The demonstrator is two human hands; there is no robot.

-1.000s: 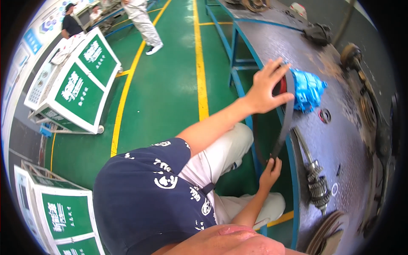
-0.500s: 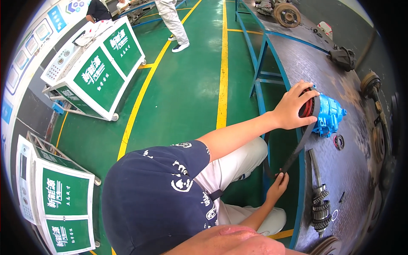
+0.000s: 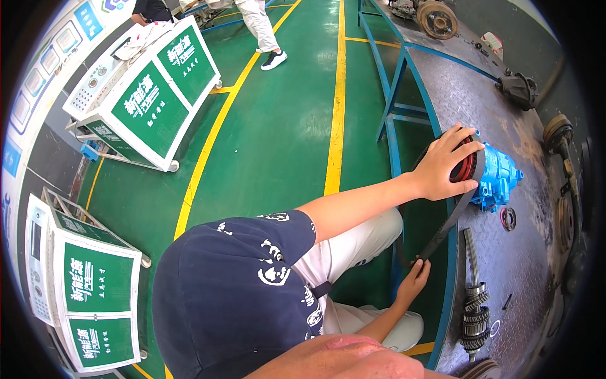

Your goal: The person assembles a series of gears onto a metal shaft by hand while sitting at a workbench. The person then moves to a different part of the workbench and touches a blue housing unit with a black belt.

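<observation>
A blue-painted compressor-like unit [image 3: 497, 177] sits on a metal workbench [image 3: 536, 234], its red-faced pulley [image 3: 466, 165] toward me. Around the pulley runs a black belt [image 3: 449, 226], hanging in a loop past the bench's edge. With fingers spread over the pulley's rim and the thumb below, my left hand [image 3: 445, 165] grips the belt there. Lower down, my right hand [image 3: 413, 279] pinches the hanging part of the belt between thumb and fingers. A small ring [image 3: 508, 218] lies beside the blue unit.
On the bench lie a gear shaft [image 3: 475, 316], a bolt [image 3: 507, 302] and a dark housing [image 3: 517, 90]. A brake drum [image 3: 437, 21] is at the far end. Green-and-white cabinets [image 3: 151, 104] stand across the green floor, near another person's legs [image 3: 259, 25].
The bench and blue unit sit slightly farther right in view. My left hand stays on the pulley and belt; my right hand keeps its pinch. The other person's foot has shifted.
</observation>
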